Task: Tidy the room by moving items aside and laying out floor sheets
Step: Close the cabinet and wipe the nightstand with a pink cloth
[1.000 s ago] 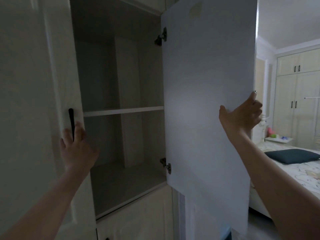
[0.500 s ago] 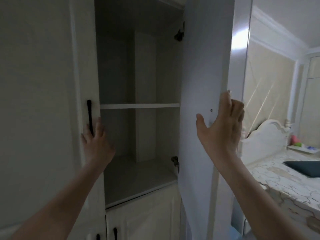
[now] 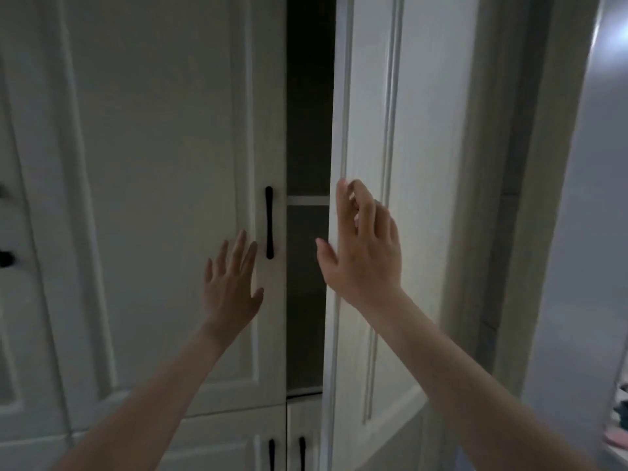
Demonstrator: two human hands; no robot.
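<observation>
A tall white wardrobe fills the view. Its left door (image 3: 153, 198) is closed flat, and my left hand (image 3: 231, 283) lies on it with straight fingers, just below and left of the black handle (image 3: 269, 222). The right door (image 3: 373, 130) stands nearly closed, leaving a narrow dark gap (image 3: 307, 130) where a shelf edge (image 3: 307, 200) shows. My right hand (image 3: 362, 253) presses the outer face of the right door near its free edge, fingers loosely bent, thumb over the gap. No floor sheets are in view.
Two lower cupboard doors with black handles (image 3: 271, 453) (image 3: 301, 452) sit beneath. More wardrobe doors with dark knobs (image 3: 5, 258) run to the left. A wall edge (image 3: 530, 198) and a sliver of bedroom clutter (image 3: 620, 419) lie at the right.
The right door has swung from wide open to almost closed, pushed by my right hand. The empty shelves are now nearly hidden. My left hand stayed on the left door.
</observation>
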